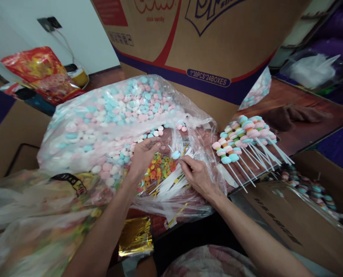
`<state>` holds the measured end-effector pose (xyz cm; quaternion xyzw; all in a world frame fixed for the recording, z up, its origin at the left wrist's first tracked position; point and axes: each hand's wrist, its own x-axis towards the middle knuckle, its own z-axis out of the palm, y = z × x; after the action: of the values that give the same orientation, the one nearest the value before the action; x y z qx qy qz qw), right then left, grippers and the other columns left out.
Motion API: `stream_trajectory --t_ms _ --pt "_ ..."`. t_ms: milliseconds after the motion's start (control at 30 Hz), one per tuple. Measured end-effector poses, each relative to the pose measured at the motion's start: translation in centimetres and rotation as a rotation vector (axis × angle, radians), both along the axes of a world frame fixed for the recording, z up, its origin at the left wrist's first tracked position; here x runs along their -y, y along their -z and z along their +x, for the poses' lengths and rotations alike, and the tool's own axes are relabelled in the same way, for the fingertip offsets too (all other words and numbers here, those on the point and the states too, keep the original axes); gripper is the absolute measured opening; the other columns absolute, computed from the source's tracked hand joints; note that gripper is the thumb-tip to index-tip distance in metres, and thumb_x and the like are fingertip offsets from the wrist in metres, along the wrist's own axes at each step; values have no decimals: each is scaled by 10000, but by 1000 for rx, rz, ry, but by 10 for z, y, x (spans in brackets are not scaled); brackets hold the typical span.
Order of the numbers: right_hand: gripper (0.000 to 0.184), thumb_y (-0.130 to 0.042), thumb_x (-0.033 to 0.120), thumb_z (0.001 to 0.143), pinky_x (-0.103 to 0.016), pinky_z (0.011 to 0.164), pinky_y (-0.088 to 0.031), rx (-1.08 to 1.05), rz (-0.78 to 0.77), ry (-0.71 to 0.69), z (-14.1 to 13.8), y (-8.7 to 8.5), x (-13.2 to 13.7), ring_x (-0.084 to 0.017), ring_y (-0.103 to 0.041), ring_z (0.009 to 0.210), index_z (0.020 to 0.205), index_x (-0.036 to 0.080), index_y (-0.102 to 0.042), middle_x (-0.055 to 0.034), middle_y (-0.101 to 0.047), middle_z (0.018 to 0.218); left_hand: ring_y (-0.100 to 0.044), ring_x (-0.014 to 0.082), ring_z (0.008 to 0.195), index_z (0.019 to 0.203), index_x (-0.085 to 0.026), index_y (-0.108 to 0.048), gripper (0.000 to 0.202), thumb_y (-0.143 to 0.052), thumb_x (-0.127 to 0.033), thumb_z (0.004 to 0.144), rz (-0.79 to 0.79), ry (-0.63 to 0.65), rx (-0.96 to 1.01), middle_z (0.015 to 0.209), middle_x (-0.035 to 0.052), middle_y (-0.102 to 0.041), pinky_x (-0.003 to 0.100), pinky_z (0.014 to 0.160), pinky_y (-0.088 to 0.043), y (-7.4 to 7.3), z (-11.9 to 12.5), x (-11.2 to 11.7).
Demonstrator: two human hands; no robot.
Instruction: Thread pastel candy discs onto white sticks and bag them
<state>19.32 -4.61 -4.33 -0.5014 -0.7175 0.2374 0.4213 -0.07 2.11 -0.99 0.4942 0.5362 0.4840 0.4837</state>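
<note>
My right hand [197, 173] is closed in a pinch at a thin white stick, most of it hidden by the fingers. A pale blue marshmallow [176, 154] sits at these fingertips, apparently on the stick. My left hand [144, 154] hovers over the candy with thumb and fingers pressed together; whatever they hold is too small to make out. Below and between the hands lie gummy rings [159, 167] in orange, yellow and green. Loose white sticks [175, 182] spread beside them under my right hand. Behind my left hand, a large clear bag [102, 129] bulges with pink, blue and white marshmallows.
Threaded marshmallow skewers [246, 134] are piled on the table at right. A large cardboard box [183, 50] stands behind. At lower right, an open carton [298, 215] holds more skewers. Gold wrappers [135, 235] lie near the front edge; a red packet [44, 73] is back left.
</note>
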Motion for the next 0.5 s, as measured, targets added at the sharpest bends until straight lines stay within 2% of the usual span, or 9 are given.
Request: stream_trajectory --t_ms 100,367,500 --pt "239 -437 248 974 -229 623 -394 -6 -19 -13 0 -1 0 -131 -537 590 895 203 -659 -14 -647 710 -693 183 761 933 -162 -722 379 -812 -405 657 1 -1 73 860 47 -743 324 772 -544 1 10 5" --pt "257 -433 252 974 -239 623 -374 64 -31 5 0 0 -1 -134 -535 584 885 213 -670 -16 -656 705 -667 184 830 916 -163 -765 342 -811 -371 648 31 -36 3 934 64 -759 312 778 -531 2 23 11" --pt "254 -432 239 971 -237 600 -353 63 -33 21 0 0 -1 -129 -511 560 885 208 -669 -7 -638 683 -650 157 771 900 -166 -760 317 -793 -387 675 4 -59 54 871 47 -750 301 761 -531 3 28 14"
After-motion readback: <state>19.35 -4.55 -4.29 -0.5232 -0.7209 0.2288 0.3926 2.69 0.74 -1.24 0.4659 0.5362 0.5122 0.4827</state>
